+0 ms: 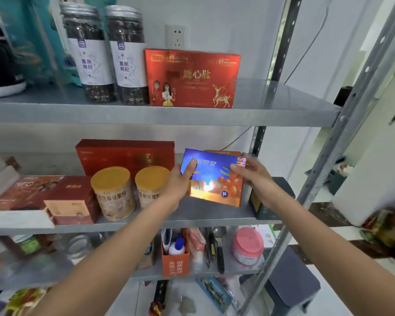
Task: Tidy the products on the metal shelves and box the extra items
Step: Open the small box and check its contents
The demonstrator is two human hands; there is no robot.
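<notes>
- Head view, task item: one blue-and-orange box (214,179), tilted, at the right of the middle shelf (192,216). Its right side carries the orange letters "SH", and a round blue badge near the lower right corner reads "鲜". Larger print on the blue panel is too blurred to read.
- Head view, hands: the left hand (180,181) grips the box's left edge, with the thumb flat on the front face and the other fingers hidden behind. The right hand (252,176) grips the upper right corner, its fingers (237,167) curled over the edge. Whether the box's lower edge touches the shelf cannot be told.
- Head view, top shelf (146,117): two clear jars (89,60) of dark contents, each labelled "黑果枸杞". Just beside them stands one red box (192,80) showing a gold deer and the large characters "鹿心肽".
- Head view, middle shelf, left of the hands: two gold-lidded cans (113,195) stand side by side in front of one long red box (126,153). Further left lie one small dark-red box (71,199) and one red carton (21,190) marked "NFC".
- Head view, lower shelf: one orange holder (175,263) with vertical white characters and one pink-lidded tub (248,246).
</notes>
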